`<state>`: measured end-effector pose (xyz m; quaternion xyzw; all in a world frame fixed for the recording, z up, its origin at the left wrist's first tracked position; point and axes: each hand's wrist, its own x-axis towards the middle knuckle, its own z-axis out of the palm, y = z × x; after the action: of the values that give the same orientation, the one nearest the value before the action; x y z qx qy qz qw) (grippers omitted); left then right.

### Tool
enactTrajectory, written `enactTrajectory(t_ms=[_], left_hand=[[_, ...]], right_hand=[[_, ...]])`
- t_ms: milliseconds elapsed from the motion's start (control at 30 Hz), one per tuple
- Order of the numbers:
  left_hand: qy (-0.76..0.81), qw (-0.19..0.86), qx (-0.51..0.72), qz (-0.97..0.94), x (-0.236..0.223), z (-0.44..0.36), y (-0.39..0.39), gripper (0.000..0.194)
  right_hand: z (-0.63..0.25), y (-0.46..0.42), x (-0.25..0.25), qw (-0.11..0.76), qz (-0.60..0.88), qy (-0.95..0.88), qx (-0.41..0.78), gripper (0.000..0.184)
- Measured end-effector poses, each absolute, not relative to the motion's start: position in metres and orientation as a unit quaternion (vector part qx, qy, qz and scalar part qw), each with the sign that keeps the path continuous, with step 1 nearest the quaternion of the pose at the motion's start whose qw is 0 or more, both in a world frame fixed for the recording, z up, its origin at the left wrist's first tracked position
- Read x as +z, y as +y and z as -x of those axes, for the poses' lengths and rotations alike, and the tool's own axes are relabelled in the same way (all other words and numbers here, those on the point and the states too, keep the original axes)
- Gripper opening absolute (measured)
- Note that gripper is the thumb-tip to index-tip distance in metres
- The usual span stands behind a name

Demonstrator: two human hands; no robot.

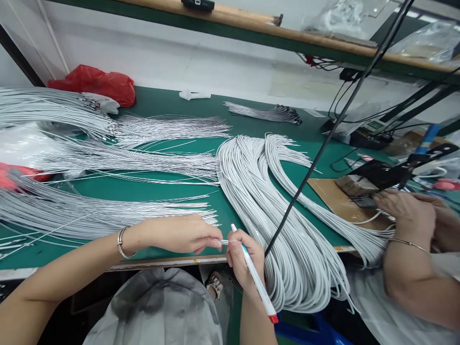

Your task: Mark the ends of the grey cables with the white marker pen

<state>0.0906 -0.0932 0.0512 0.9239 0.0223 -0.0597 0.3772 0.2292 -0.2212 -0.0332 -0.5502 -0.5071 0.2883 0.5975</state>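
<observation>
My left hand [194,235], with a bracelet at the wrist, pinches a short, thin grey-white wire [223,242] over the table's front edge. The wire runs into the fingers of my right hand [244,256], closed just beside the left. A white marker pen [257,280] with red ends slants through that right hand, one end up and the other down to the right. Close to my right hand, a thick bundle of white cables [280,225] bends over the table edge. Behind my left hand lies a fan of thin metal wires [158,213].
More wire bundles [161,163] lie across the green table [158,100], near a red bag [97,84]. A co-worker's hands [413,211] work at a black tool [402,172] on the right. A black cord [323,148] hangs diagonally in front of the cables.
</observation>
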Motion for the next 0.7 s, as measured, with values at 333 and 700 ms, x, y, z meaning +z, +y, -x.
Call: enactTrajectory(t_ms=[333, 700], left_hand=[[0.081, 0.35, -0.006, -0.933, 0.055, -0.091, -0.103, 0.019], [0.102, 0.366, 0.035, -0.924, 0.052, -0.091, -0.104, 0.02]], right_hand=[[-0.227, -0.22, -0.029, 0.588, 0.592, -0.481, 0.272, 0.04], [-0.229, -0.223, -0.028, 0.58, 0.575, -0.51, 0.271, 0.036]])
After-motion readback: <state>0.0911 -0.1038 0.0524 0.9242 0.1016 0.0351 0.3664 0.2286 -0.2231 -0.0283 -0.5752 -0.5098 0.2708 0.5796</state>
